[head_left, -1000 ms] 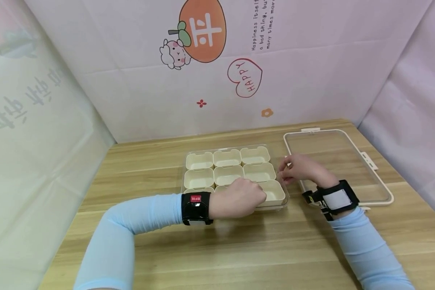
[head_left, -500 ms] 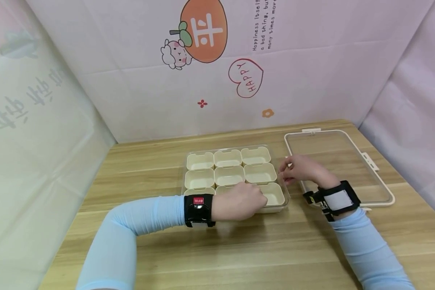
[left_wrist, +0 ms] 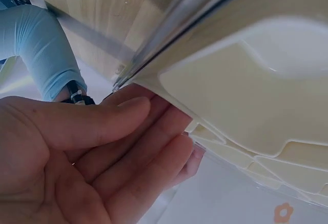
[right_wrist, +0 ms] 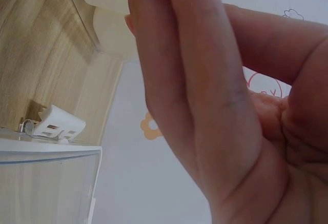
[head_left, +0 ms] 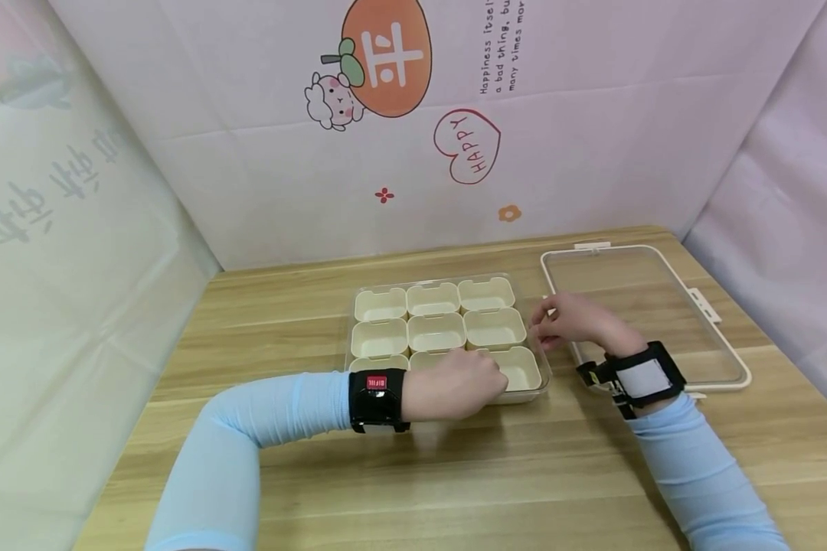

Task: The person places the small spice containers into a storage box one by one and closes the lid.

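Note:
A clear storage box point(head_left: 350, 337) on the table holds rows of cream cups point(head_left: 436, 333). My left hand point(head_left: 458, 386) is over the front row, knuckles up, by the front right cup point(head_left: 520, 367). In the left wrist view that hand point(left_wrist: 107, 152) has gently bent fingers whose tips meet the rim of a cream cup point(left_wrist: 220, 90); its thumb stays off the cup. At the box's right side is my right hand point(head_left: 572, 317), fingertips right at the clear wall. Its fingers point(right_wrist: 205, 80) look long and nearly straight in the right wrist view, which cuts off the tips.
A clear lid point(head_left: 634, 306) with a white frame lies on the wooden table point(head_left: 413, 482), right of the box and partly behind my right forearm. One white latch point(right_wrist: 61, 124) shows up close in the right wrist view. A printed white cloth point(head_left: 282, 191) rises behind the table.
Between one second and half a second ago my left hand shifted slightly down and right, and the front right cup appears a little lower. Since then both hands stay nearly still.

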Tool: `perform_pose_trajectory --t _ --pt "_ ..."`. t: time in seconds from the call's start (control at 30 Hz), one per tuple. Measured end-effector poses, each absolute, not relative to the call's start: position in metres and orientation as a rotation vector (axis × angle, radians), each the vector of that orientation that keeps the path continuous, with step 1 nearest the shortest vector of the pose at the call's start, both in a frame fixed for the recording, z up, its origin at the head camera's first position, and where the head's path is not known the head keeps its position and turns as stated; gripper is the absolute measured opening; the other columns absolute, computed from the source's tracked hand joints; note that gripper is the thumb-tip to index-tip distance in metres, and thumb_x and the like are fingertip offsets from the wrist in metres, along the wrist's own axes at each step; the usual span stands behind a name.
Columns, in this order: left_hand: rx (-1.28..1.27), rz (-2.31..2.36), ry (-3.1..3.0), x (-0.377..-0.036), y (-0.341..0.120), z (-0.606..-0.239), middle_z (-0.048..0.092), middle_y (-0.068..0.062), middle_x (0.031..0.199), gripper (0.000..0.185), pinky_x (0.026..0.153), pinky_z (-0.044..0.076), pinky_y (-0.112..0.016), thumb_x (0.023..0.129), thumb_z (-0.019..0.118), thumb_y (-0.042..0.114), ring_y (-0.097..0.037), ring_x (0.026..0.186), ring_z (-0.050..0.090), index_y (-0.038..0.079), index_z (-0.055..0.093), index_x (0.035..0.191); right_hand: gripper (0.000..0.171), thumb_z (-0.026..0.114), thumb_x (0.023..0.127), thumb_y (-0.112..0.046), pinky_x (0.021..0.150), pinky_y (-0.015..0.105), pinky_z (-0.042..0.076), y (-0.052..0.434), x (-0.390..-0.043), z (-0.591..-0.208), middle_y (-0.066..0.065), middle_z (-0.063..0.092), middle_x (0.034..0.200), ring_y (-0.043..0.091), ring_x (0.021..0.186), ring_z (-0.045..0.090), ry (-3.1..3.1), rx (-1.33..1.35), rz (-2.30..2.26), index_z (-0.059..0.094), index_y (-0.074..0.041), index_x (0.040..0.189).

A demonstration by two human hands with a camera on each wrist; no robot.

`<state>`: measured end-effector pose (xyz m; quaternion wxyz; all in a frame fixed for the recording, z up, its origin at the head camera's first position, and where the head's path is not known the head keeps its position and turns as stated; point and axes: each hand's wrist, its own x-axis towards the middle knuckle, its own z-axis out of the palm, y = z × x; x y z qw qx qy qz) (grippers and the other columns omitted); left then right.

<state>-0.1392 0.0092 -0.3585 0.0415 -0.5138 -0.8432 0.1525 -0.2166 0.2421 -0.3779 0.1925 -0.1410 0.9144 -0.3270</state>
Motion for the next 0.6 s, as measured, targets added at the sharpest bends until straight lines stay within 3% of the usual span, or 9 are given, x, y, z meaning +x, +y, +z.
perform_pose_trajectory --t 0.4,0.6 --pt "-1.657 0.415 -2.556 -0.139 0.001 -0.354 0.065 0.004 0.075 0.019 0.049 0.048 -0.024 0.085 0.058 0.005 -0.009 0.066 0.062 0.02 0.066 0.076 0.02 0.061 0.088 -0.013 0.07 0.035 0.056 0.242 -0.218 -0.377 0.002 0.07 0.071 0.011 0.066 0.067 2.549 -0.399 -0.932 0.063 0.004 0.099" --pt "-1.719 0.464 -2.525 -0.138 -0.004 -0.353 0.063 0.003 0.08 0.017 0.049 0.045 -0.022 0.086 0.057 0.006 -0.011 0.063 0.06 0.02 0.067 0.082 0.02 0.062 0.088 -0.012 0.069 0.035 0.056 0.242 -0.216 -0.376 0.002 0.07 0.071 0.011 0.066 0.067 2.55 -0.408 -0.927 0.063 0.005 0.098"
